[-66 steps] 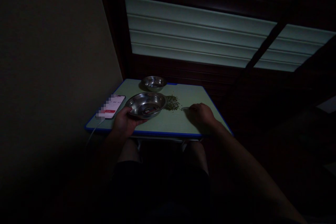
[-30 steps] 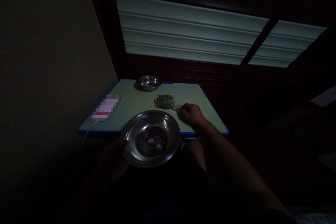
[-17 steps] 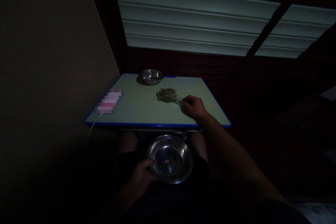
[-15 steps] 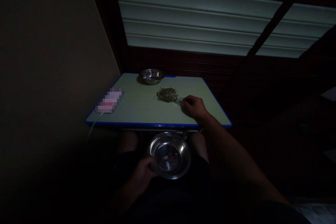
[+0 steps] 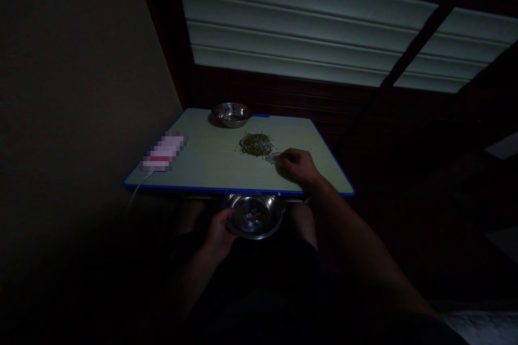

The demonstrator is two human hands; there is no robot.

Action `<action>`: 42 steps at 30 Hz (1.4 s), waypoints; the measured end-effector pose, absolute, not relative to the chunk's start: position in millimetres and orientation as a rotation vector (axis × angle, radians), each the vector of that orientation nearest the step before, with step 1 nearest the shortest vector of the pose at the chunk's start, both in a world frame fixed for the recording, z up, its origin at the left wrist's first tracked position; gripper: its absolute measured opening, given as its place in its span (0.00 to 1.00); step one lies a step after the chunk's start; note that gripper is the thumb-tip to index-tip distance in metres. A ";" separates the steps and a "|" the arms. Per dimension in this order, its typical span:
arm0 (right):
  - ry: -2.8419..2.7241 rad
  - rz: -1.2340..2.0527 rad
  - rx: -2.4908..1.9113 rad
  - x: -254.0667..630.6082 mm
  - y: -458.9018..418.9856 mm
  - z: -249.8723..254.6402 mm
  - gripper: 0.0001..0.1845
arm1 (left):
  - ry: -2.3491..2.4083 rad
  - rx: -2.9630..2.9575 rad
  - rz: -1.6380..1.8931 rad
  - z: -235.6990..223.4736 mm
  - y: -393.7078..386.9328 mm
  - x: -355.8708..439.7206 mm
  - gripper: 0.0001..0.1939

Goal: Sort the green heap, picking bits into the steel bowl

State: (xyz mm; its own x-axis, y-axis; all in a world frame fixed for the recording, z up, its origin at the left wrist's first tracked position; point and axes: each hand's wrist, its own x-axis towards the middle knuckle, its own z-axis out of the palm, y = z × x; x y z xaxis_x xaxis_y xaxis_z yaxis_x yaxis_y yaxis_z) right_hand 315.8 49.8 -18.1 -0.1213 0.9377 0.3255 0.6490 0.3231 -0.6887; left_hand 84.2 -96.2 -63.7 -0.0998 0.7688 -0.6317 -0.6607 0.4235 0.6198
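Blue edges [image 5: 243, 192] frame the worktop [image 5: 218, 170], roomy around greenish grains [image 5: 256, 144]. Left hand [image 5: 220, 233] grips a shiny bowl [image 5: 256, 216]; right hand [image 5: 300, 166], a translucent piece [image 5: 272, 158].

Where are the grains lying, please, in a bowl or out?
Out: the grains lie in a loose patch on the table, apart from the far bowl.

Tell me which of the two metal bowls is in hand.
The near bowl, off the table by its front edge: the left hand grips its rim. The far bowl stands on the table by the back edge, untouched.
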 end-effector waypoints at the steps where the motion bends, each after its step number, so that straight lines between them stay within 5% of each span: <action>1: -1.852 0.508 -1.398 315.7 49.7 -18.6 0.13 | 1.145 0.115 1.214 -63.1 -93.0 84.1 0.05; 14: -1.616 0.860 -1.341 313.8 51.5 -9.8 0.14 | 1.117 0.106 1.224 -56.8 -88.0 85.5 0.06; 42: -1.810 0.732 -1.280 304.9 63.3 -13.3 0.12 | 1.098 0.089 1.253 -53.6 -90.0 85.6 0.05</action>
